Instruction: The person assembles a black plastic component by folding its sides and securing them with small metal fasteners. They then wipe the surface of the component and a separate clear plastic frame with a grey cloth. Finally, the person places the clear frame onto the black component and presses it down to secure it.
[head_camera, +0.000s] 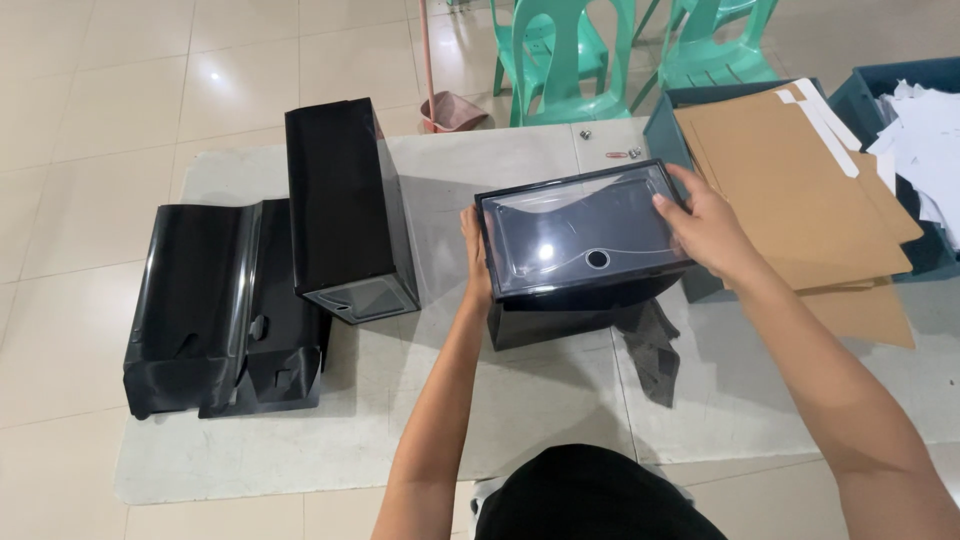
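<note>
Gripping a black box (585, 255) with a clear front panel, I have both hands closed on its sides at the centre of the frame: my left hand (475, 262) clasps the left edge, my right hand (705, 228) the upper right corner. It rests on a pale mat (520, 400) spread over the tiled floor. Just left stands a second black box (345, 205), and further left lies a stack of black plastic trays (215, 300). Brown cardboard sheets (790, 185) sit at the right, green chairs (570, 55) at the top.
</note>
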